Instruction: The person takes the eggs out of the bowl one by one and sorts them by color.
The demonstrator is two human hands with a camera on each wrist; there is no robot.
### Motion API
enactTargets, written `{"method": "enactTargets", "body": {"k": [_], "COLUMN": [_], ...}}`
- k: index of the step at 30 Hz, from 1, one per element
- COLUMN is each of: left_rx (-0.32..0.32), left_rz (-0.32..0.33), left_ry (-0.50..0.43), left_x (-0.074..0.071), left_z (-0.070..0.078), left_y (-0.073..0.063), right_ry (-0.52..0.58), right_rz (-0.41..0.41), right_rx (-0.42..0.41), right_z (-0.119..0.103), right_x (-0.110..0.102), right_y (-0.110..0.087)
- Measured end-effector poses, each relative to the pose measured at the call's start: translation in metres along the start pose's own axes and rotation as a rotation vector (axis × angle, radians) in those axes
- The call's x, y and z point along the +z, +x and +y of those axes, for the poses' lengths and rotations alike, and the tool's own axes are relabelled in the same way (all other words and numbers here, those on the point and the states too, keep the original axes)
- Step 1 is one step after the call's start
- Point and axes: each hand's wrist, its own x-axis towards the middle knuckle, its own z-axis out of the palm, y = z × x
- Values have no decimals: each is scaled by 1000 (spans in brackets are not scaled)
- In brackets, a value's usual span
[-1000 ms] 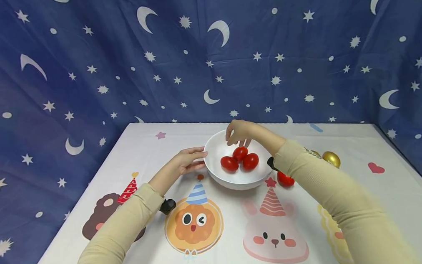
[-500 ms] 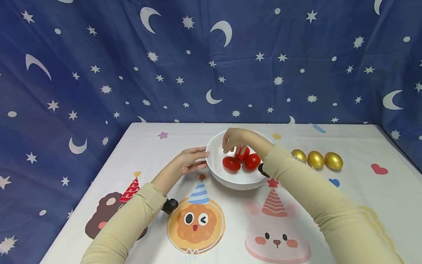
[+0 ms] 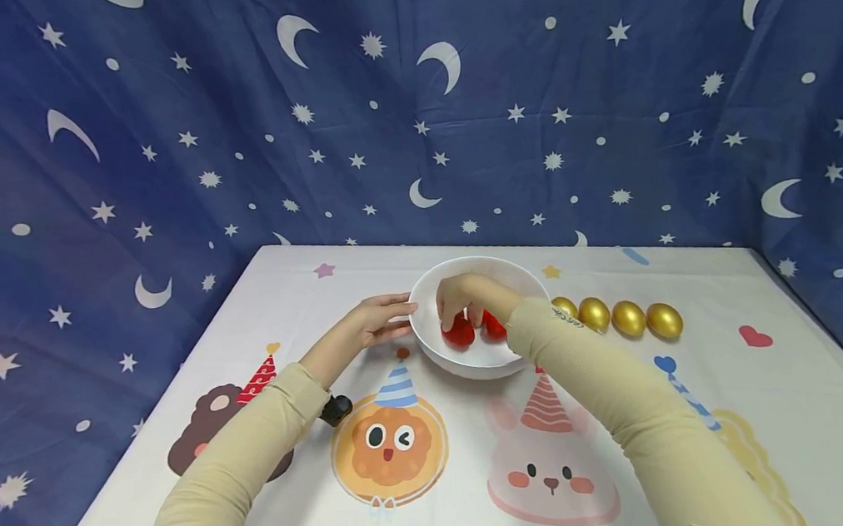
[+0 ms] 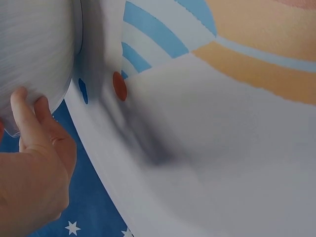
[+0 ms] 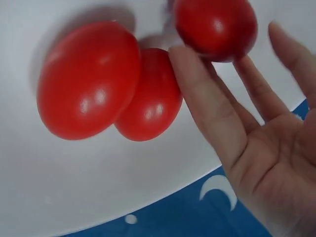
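Observation:
A white bowl [image 3: 486, 371] stands on the table. My left hand [image 3: 377, 319] rests on its left side, fairly straight fingers against the outer wall, one fingertip at the rim. My right hand [image 3: 470, 296] reaches down inside the bowl among three red eggs. In the head view its fingertips are at the left red egg [image 3: 459, 334], beside the right one [image 3: 493, 327]; the hand covers the third. Seen from the right wrist, the fingers are extended, with fingertips at the lower edge of one red egg [image 5: 217, 29]. Two others, a near egg [image 5: 89, 81] and a smaller-looking egg [image 5: 150, 98], lie alongside.
Several gold eggs [image 3: 629, 319] lie in a row right of the bowl, the nearest partly behind the right sleeve [image 3: 597, 373]. A white tablecloth [image 3: 321, 489] with printed cartoon animals covers the table. Behind it hangs a dark blue curtain [image 3: 346, 94] with moons and stars.
My right hand has moved lower and slightly left, from above the eggs down to the left one. The forearm's shift uncovers more gold eggs and hides a red one on the table. Left hand unchanged.

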Motion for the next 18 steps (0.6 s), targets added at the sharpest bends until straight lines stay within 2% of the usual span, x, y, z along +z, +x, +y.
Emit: {"method": "enactTargets", "body": {"k": [5, 8, 14, 18], "left_rx": [-2, -8, -12, -10], "left_rz": [-2, -3, 10, 8], "left_ry": [-4, 1, 0, 1], "left_x": [-1, 0, 1, 0], "left_z": [0, -1, 2, 2], "left_y": [-2, -2, -2, -1], "right_ry": [-90, -122, -74, -73], "right_rz": [-29, -19, 43, 48], "right_rx": [-20, -14, -8, -31], "right_z": [-7, -6, -3, -3], "right_x": [9, 12, 7, 4], "right_y": [2, 3, 0, -4]}}
